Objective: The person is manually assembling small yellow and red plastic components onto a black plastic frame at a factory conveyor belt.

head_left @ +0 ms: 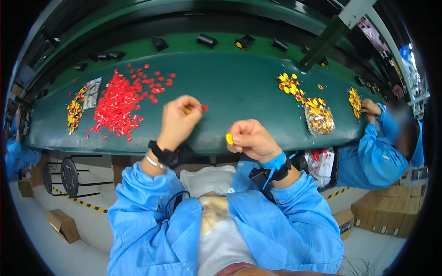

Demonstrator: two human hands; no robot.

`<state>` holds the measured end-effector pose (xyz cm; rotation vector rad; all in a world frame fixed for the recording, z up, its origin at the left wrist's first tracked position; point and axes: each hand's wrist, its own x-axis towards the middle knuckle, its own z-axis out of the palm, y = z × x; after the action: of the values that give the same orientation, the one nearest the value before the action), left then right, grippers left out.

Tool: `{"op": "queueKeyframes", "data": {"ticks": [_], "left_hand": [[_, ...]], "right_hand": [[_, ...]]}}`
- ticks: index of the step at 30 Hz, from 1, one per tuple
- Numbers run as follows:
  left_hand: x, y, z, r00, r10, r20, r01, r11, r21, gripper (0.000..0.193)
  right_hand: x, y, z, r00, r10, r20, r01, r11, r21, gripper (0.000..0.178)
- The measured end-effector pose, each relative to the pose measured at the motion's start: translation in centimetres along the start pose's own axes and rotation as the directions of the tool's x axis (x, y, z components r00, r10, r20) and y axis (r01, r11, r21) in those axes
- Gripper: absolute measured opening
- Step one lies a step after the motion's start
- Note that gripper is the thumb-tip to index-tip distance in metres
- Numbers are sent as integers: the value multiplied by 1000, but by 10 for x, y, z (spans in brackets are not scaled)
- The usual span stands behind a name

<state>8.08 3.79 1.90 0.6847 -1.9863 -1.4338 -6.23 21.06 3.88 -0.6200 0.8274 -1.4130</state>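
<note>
Over the green table, my left hand (178, 120) is closed, with a small red disc (204, 108) at its fingertips. A bit of yellow (187, 111) also shows between its fingers, too small to make out. To its right, my right hand (252, 139) pinches a small yellow piece (229, 139) between thumb and finger. The two hands are apart. Left of my left hand spreads a large pile of red discs (117, 106). Beyond my right hand, yellow-and-red pieces (289, 83) lie loose, near a clear bag (320, 120) filled with similar ones.
Another clear bag (92, 93) lies beside yellow pieces (74, 112) at the far left. A co-worker (384, 145) at right reaches toward yellow pieces (354, 103). Black cylindrical parts (207, 40) sit on the green conveyor behind. A slanted post (324, 46) rises at the back right.
</note>
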Motion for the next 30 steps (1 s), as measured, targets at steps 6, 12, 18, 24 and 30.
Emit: {"op": "queueKeyframes", "data": {"ticks": [6,12,18,24,30], "left_hand": [[76,-14,-104,899,434,-57,-152,432,889,4],[119,-58,-137,916,334,224,-278,124,953,5],[118,-35,-134,955,-26,294,-283,206,937,12],[111,-29,-153,993,114,37,-99,599,795,11],[105,-33,-164,988,-34,-148,119,779,615,15]], "right_hand": [[11,2,-22,983,-55,-173,62,997,39,11],[34,-3,-44,953,-146,-264,142,989,-36,9],[40,-19,-66,884,-240,-402,221,971,-94,7],[49,-14,-85,846,-281,-453,256,960,-117,8],[50,-14,-89,866,-266,-423,226,964,-142,9]]}}
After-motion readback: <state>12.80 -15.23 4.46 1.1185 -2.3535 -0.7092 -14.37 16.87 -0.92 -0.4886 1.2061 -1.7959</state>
